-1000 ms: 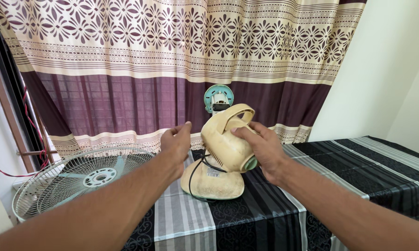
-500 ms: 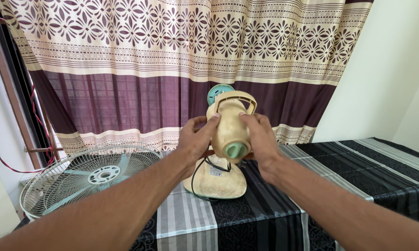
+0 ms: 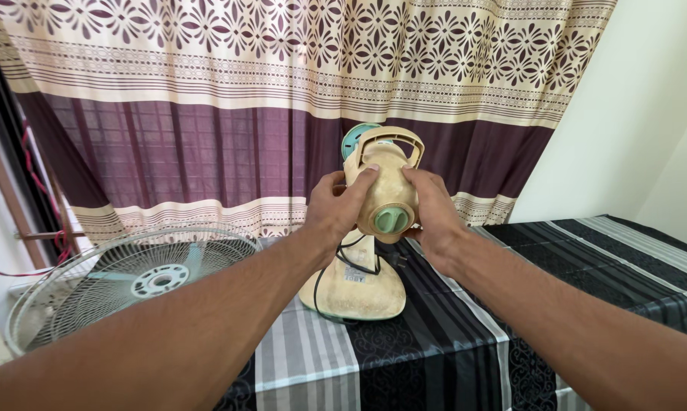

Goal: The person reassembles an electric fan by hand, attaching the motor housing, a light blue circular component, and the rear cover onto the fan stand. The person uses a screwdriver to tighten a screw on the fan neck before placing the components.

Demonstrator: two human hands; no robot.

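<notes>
Patterned cream-and-plum curtain (image 3: 206,114) behind; striped black-and-grey cloth over the desk (image 3: 587,281). Wire fan guard (image 3: 130,281) lying flat at the desk's left edge. Yellowed fan body (image 3: 362,285) upright mid-desk, its motor housing (image 3: 389,190) gripped from both sides: left hand (image 3: 336,209) and right hand (image 3: 431,217), fingers wrapped on the shell. Black cord (image 3: 343,262) possibly snagged underneath; risk of tipping the base if tugged.

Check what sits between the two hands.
Head view: the fan's cream motor housing sits between the left hand and right hand, gripped on both sides.
</notes>
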